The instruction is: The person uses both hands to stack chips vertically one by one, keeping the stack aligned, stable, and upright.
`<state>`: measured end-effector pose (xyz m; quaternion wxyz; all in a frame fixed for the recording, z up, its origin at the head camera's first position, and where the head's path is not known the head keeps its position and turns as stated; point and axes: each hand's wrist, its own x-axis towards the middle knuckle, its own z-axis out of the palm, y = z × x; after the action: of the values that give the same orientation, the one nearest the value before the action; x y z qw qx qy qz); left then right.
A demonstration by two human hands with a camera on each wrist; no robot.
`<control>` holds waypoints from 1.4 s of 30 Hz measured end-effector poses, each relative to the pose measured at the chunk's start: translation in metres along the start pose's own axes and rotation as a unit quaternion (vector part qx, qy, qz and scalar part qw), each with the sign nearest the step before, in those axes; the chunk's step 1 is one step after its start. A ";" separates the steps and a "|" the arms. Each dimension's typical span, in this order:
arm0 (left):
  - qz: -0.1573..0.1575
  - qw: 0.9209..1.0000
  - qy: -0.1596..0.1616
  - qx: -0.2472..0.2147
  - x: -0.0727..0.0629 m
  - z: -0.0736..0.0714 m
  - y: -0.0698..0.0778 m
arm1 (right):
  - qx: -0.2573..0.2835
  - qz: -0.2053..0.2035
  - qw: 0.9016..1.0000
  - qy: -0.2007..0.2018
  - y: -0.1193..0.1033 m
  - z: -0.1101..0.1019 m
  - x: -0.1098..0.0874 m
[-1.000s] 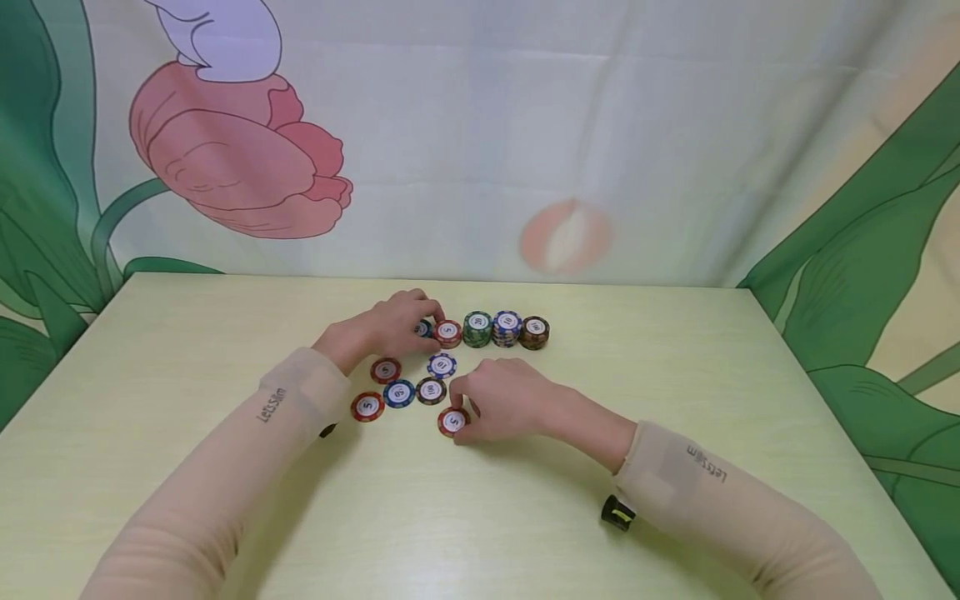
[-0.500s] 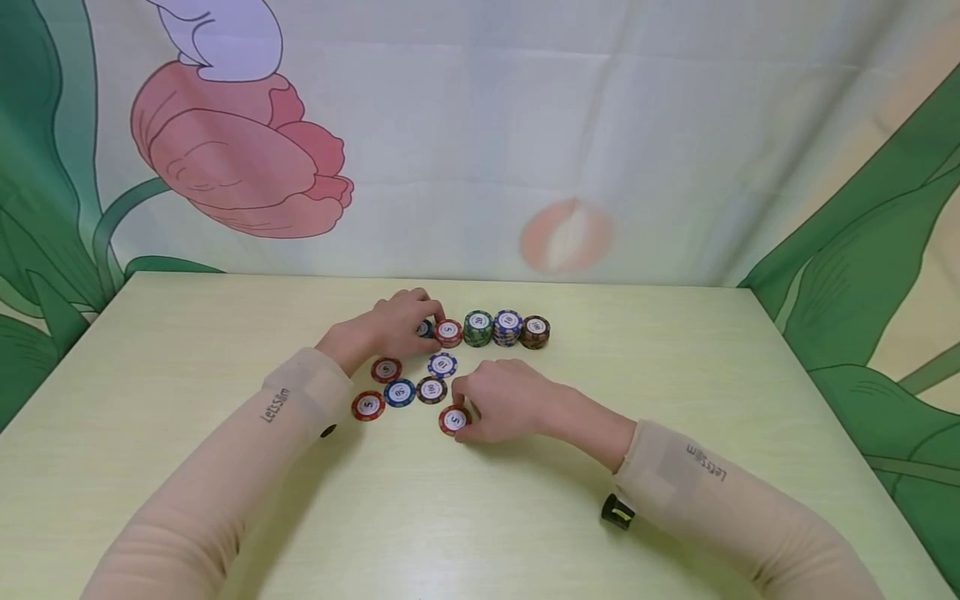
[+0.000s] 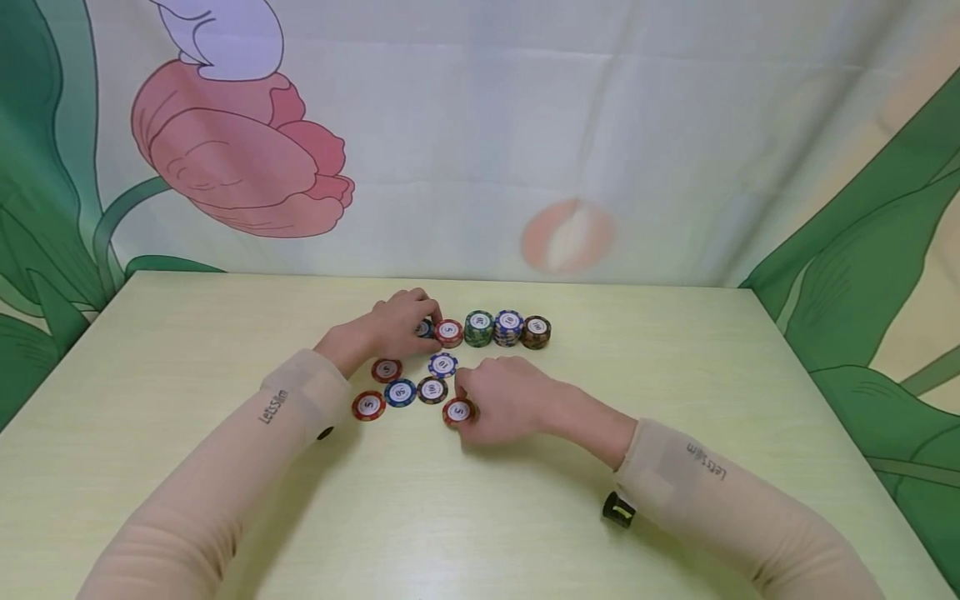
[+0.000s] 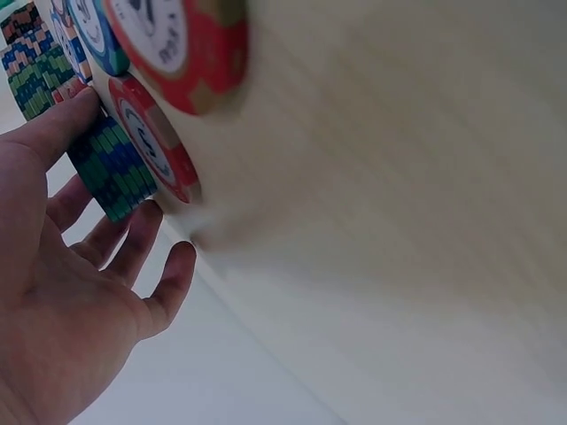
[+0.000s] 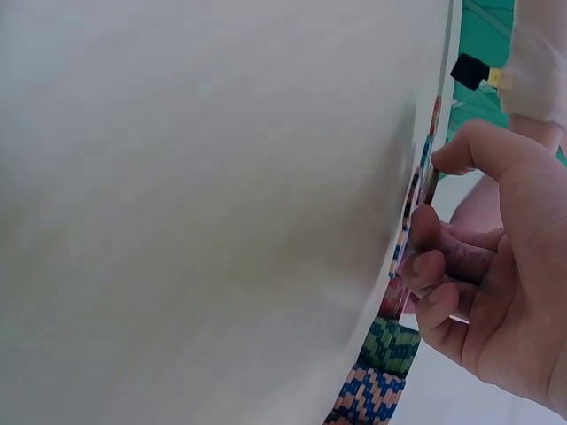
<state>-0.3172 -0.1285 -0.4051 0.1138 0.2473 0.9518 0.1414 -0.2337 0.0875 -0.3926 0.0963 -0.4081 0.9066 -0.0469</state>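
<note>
In the head view my left hand (image 3: 397, 324) curls round a stack of blue poker chips (image 3: 424, 328), mostly covered by the hand. The left wrist view shows the thumb on the near side of this blue stack (image 4: 112, 168) and fingers behind it. My right hand (image 3: 510, 402) pinches a red poker chip (image 3: 457, 411) marked 5 between thumb and index finger. That chip looks raised off the table in the right wrist view, seen edge-on. A short red stack (image 3: 448, 332) stands against the blue one, just right of the left fingertips.
Green (image 3: 479, 328), blue-and-white (image 3: 508, 327) and brown (image 3: 536, 332) chip stacks continue the row rightward. Loose chips lie flat in front: two red, with one red chip (image 3: 369, 406) nearest, a blue chip (image 3: 401, 392), a black chip (image 3: 432, 390) and a white-and-blue chip (image 3: 442, 365). A curtain hangs behind the table.
The right hand's fingers have closed on the red chip, which has come up slightly and a little away from the person. The left hand stays at the blue stack.
</note>
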 end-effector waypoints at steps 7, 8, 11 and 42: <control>-0.002 1.000 0.002 0.000 -0.001 0.001 0.000 | 0.011 0.046 0.999 0.026 0.014 -0.008 0.010; -0.002 1.000 0.002 0.001 -0.001 0.001 0.000 | 0.012 0.053 0.998 0.028 0.016 -0.009 0.012; -0.003 1.000 0.002 0.003 0.000 0.001 -0.001 | 0.015 0.065 0.997 0.039 0.022 -0.008 0.017; 0.003 1.000 0.014 0.005 -0.003 0.001 -0.001 | 0.017 0.083 0.993 0.082 0.032 0.000 0.050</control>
<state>-0.3148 -0.1306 -0.4063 0.0989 0.2486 0.9532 0.1407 -0.2900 0.0713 -0.4045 0.0320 -0.3243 0.9414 -0.0871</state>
